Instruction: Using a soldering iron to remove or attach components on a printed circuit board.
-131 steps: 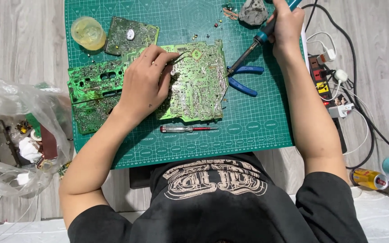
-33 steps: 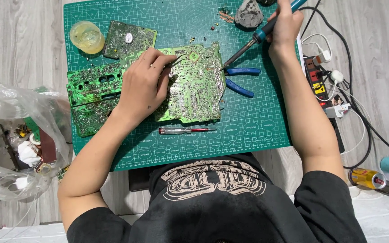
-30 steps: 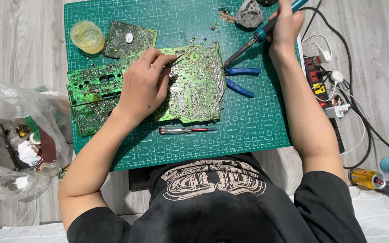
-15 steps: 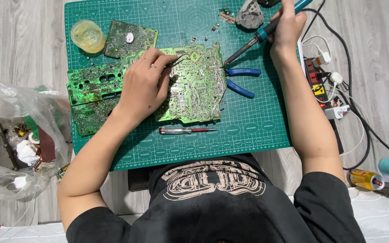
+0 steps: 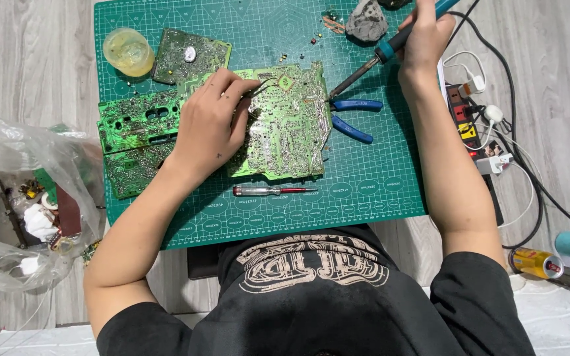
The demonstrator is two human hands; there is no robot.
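A large green circuit board (image 5: 285,125) lies solder side up on a green cutting mat (image 5: 364,191). My left hand (image 5: 212,125) rests on the board and pinches thin tweezers (image 5: 262,87) whose tips touch it. My right hand (image 5: 423,36) grips a blue-handled soldering iron (image 5: 384,53); its tip meets the board's right edge. Blue-handled pliers (image 5: 351,118) lie just right of the board.
Two more boards (image 5: 133,118) (image 5: 189,56) and a yellow jar (image 5: 128,51) lie at the mat's left. A red screwdriver (image 5: 272,191) sits below the main board. A clear bag of scrap (image 5: 21,204) is at left, a power strip with cables (image 5: 479,128) at right.
The soldering iron tip has stayed at the board's right edge; my left hand holds the tweezers in the same spot. Only the view shifted slightly.
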